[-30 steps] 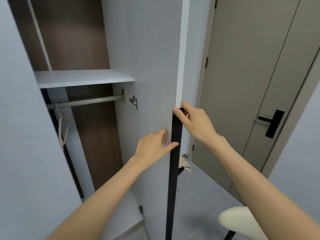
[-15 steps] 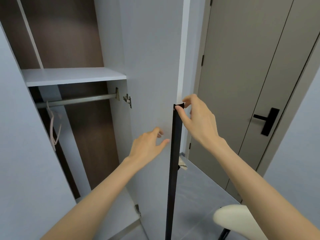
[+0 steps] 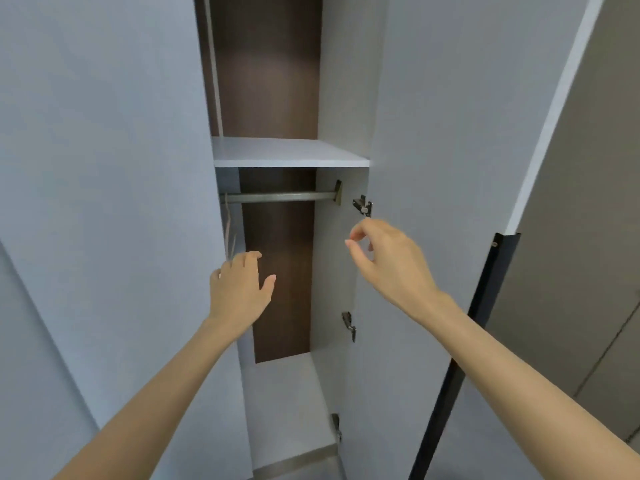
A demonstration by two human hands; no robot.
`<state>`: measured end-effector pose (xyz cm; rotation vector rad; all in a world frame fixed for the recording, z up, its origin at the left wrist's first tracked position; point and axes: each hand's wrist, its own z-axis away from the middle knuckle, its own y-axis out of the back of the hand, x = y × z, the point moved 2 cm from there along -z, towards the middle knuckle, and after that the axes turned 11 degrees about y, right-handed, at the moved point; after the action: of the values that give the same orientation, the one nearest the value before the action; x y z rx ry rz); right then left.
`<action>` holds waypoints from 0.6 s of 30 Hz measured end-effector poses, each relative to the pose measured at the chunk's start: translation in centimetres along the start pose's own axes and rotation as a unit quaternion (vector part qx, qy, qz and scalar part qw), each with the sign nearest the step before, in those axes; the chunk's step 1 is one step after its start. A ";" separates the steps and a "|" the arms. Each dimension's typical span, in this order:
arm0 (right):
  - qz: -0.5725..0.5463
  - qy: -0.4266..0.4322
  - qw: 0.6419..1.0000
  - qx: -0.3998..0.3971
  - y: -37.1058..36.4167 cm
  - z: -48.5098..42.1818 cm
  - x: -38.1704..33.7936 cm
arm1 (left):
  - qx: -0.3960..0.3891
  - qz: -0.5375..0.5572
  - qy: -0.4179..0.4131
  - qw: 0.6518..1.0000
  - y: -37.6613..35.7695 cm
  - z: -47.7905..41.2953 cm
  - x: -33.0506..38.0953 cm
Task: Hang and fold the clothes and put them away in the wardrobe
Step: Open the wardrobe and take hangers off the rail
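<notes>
grip L: left hand (image 3: 239, 292) empty, fingers relaxed, at the inner edge of the left door (image 3: 104, 168), just below the hanger (image 3: 229, 230); can't tell if it touches.
grip R: right hand (image 3: 391, 263) empty, fingers loosely curled, just under the top hinge (image 3: 362, 205).
wardrobe: wardrobe (image 3: 266, 81) dead ahead, open towards the camera; compartment tall and narrow, long axis vertical.
rail: rail (image 3: 280, 196) horizontal, side to side, under the shelf (image 3: 287, 152); pale hanger at its left end.
right door: right door (image 3: 450, 133) swung out, black handle strip (image 3: 485, 306) down its edge.
room: grey-beige room door (image 3: 588, 237) at right.
</notes>
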<state>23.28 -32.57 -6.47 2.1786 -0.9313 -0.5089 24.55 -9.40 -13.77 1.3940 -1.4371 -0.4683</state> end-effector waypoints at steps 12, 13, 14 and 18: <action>-0.055 0.008 0.997 -0.062 -14.8 -14.2 -8.5 | -0.002 -0.046 0.078 0.996 3.8 -6.8 -15.5; -0.064 0.004 0.996 -0.064 -15.7 -15.3 -8.7 | -0.003 -0.050 0.079 0.996 3.8 -7.4 -15.9; -0.074 -0.001 0.995 -0.066 -16.6 -16.3 -8.7 | -0.002 -0.056 0.076 0.996 3.8 -7.9 -16.2; -0.094 -0.029 0.993 -0.060 -19.8 -20.2 -8.1 | 0.002 -0.082 0.069 0.994 3.2 -10.2 -16.8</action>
<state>38.95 -7.66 -6.69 2.1612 -0.7103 -0.7035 28.15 10.16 -13.72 1.5240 -1.2186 -0.4648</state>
